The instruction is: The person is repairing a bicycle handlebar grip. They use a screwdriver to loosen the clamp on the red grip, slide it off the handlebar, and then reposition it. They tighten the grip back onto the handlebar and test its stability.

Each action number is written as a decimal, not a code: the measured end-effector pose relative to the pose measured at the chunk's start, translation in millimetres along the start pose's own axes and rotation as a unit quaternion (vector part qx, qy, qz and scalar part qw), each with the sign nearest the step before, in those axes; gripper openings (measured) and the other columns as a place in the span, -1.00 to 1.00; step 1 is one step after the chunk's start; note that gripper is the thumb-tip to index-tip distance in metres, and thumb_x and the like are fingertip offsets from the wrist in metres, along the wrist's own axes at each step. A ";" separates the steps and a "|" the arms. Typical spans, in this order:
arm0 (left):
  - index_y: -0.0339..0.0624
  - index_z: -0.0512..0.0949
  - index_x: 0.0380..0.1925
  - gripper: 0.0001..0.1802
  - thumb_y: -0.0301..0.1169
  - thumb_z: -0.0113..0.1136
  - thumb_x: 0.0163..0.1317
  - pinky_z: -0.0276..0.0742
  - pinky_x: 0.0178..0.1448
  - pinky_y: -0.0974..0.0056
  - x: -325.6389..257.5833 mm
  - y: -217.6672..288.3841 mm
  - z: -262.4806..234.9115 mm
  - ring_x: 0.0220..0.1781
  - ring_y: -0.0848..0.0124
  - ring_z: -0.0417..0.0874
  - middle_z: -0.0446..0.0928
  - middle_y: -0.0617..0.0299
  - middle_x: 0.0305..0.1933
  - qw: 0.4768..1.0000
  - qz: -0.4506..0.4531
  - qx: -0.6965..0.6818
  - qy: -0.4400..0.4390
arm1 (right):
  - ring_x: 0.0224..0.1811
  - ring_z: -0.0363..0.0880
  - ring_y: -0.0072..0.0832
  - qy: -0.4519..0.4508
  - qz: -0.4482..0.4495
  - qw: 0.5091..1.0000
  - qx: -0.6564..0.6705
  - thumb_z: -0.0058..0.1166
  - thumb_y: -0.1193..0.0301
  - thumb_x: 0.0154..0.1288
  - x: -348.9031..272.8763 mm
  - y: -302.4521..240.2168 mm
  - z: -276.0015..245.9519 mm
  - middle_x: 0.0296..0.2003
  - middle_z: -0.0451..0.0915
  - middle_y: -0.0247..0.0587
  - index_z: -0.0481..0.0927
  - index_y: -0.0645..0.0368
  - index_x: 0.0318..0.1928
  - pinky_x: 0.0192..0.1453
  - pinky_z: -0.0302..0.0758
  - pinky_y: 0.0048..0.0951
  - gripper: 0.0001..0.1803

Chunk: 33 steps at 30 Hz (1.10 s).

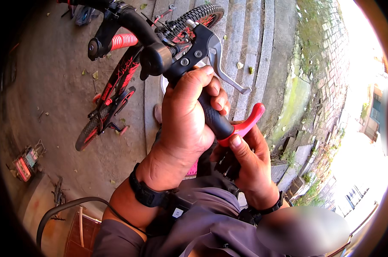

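A black rubber handlebar grip [214,116] runs slantwise through the middle of the view, at the end of a red and black bicycle's bar. My left hand [185,113] is closed around it, thumb on top and fingers curling under. At the grip's outer end sits a red curved bar end [249,123], its tip pointing up and away. My right hand [251,165] pinches its base with the thumb, while the other fingers pass behind and are partly hidden. A silver brake lever [224,73] extends from its black bracket [196,53] just beyond my left hand.
The bicycle frame [124,73] stands ahead on the left, with a knobby tire [194,16] by the stone steps [241,47]. A box of small items [25,165] lies at far left. A black cable [65,207] loops by my left arm.
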<state>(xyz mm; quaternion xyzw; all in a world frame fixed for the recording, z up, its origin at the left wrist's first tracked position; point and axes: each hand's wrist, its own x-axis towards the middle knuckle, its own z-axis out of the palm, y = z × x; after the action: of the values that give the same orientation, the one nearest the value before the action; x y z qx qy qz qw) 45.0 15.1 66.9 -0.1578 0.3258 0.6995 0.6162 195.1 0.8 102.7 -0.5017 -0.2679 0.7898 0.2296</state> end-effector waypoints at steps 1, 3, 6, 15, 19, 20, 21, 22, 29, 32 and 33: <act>-0.07 0.43 -0.43 -0.82 -0.33 0.21 0.30 0.42 -0.35 0.25 0.0 -0.7 0.0 -0.53 0.45 0.44 0.41 0.31 -0.49 1.000 0.001 0.001 0.001 | -0.30 0.66 -0.36 0.000 -0.003 1.000 -0.005 0.16 0.23 0.45 0.2 0.9 -0.9 -0.25 0.61 -0.18 0.43 0.22 0.09 -0.19 0.58 -0.38 -0.60; -0.08 0.43 -0.42 -0.82 -0.33 0.21 0.30 0.41 -0.35 0.26 -0.1 -0.9 -0.2 -0.53 0.45 0.43 0.41 0.31 -0.49 1.000 0.003 0.003 0.005 | -0.30 0.66 -0.36 0.001 -0.011 1.000 -0.013 0.16 0.23 0.45 0.9 3.9 -4.1 -0.25 0.60 -0.19 0.43 0.22 0.09 -0.19 0.59 -0.38 -0.61; -0.08 0.43 -0.42 -0.82 -0.32 0.21 0.30 0.41 -0.35 0.26 -0.6 -1.1 -1.0 -0.52 0.45 0.43 0.41 0.31 -0.48 1.000 0.003 0.005 0.004 | -0.30 0.66 -0.36 -0.024 -0.020 0.999 -0.020 0.16 0.24 0.46 3.2 5.5 -9.0 -0.24 0.60 -0.19 0.42 0.22 0.10 -0.20 0.58 -0.38 -0.62; -0.04 0.42 -0.42 -0.79 -0.27 0.22 0.31 0.44 -0.30 0.28 -3.2 -0.7 2.9 -0.48 0.50 0.45 0.41 0.37 -0.47 0.999 -0.019 0.022 0.021 | -0.26 0.67 -0.39 -0.061 -0.035 0.997 0.020 0.22 0.25 0.42 2.3 9.2 -15.2 -0.24 0.62 -0.20 0.42 0.24 0.13 -0.14 0.58 -0.39 -0.56; -0.02 0.43 -0.41 -0.81 -0.28 0.19 0.33 0.42 -0.31 0.31 -4.7 -3.0 3.4 -0.47 0.53 0.42 0.40 0.41 -0.47 0.999 -0.017 0.027 0.015 | -0.07 0.58 -0.43 -0.084 -0.023 0.996 -0.006 0.31 0.43 0.33 1.0 11.9 -24.6 -0.07 0.53 -0.16 0.35 0.31 0.16 0.01 0.56 -0.33 -0.48; -0.02 0.43 -0.41 -0.82 -0.28 0.17 0.34 0.41 -0.32 0.32 -5.3 -3.7 4.3 -0.47 0.54 0.40 0.40 0.43 -0.46 0.999 -0.015 0.027 0.018 | -0.03 0.57 -0.42 -0.081 -0.022 0.996 -0.010 0.34 0.45 0.30 1.1 13.2 -26.0 -0.04 0.53 -0.16 0.34 0.31 0.19 0.05 0.55 -0.31 -0.45; -0.02 0.43 -0.41 -0.82 -0.28 0.17 0.35 0.41 -0.31 0.32 -5.4 -4.4 4.3 -0.47 0.54 0.40 0.40 0.43 -0.46 0.999 -0.012 0.029 0.019 | 0.00 0.57 -0.41 -0.078 -0.021 0.997 -0.015 0.36 0.47 0.28 1.3 14.7 -27.5 -0.01 0.53 -0.16 0.33 0.31 0.22 0.10 0.55 -0.30 -0.41; -0.03 0.43 -0.41 -0.81 -0.28 0.17 0.35 0.41 -0.31 0.32 -5.1 -4.4 4.5 -0.47 0.54 0.40 0.39 0.43 -0.46 0.999 -0.009 0.032 0.021 | 0.04 0.55 -0.41 -0.077 -0.028 0.996 -0.028 0.36 0.47 0.27 1.8 16.4 -28.6 0.02 0.52 -0.16 0.33 0.31 0.24 0.14 0.53 -0.30 -0.39; -0.04 0.44 -0.41 -0.79 -0.25 0.18 0.36 0.41 -0.30 0.31 -4.4 -5.8 5.8 -0.46 0.53 0.41 0.39 0.42 -0.46 0.998 0.009 0.044 0.041 | 0.18 0.49 -0.45 -0.073 -0.042 0.995 -0.053 0.42 0.45 0.23 6.3 27.1 -33.5 0.09 0.53 -0.20 0.35 0.31 0.27 0.30 0.43 -0.33 -0.33; -0.04 0.44 -0.41 -0.78 -0.24 0.18 0.36 0.42 -0.30 0.31 -5.0 -4.1 7.7 -0.46 0.53 0.41 0.40 0.43 -0.46 0.997 0.020 0.056 0.049 | 0.15 0.51 -0.50 -0.078 -0.040 0.995 -0.057 0.43 0.45 0.22 9.2 25.4 -32.9 0.06 0.56 -0.23 0.38 0.29 0.25 0.28 0.44 -0.37 -0.34; -0.02 0.44 -0.41 -0.79 -0.24 0.20 0.36 0.42 -0.30 0.31 -4.6 -3.9 5.9 -0.45 0.53 0.42 0.39 0.43 -0.45 0.997 0.021 0.051 0.047 | 0.14 0.51 -0.51 -0.080 -0.044 0.994 -0.055 0.44 0.45 0.22 9.3 26.2 -32.6 0.05 0.57 -0.25 0.39 0.28 0.25 0.27 0.45 -0.38 -0.35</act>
<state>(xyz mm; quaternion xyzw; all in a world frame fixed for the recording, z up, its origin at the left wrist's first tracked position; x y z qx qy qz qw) 50.7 15.6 73.0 -0.1515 0.3930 0.6867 0.5924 218.8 -6.7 67.8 -0.4364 -0.3507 0.8005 0.2141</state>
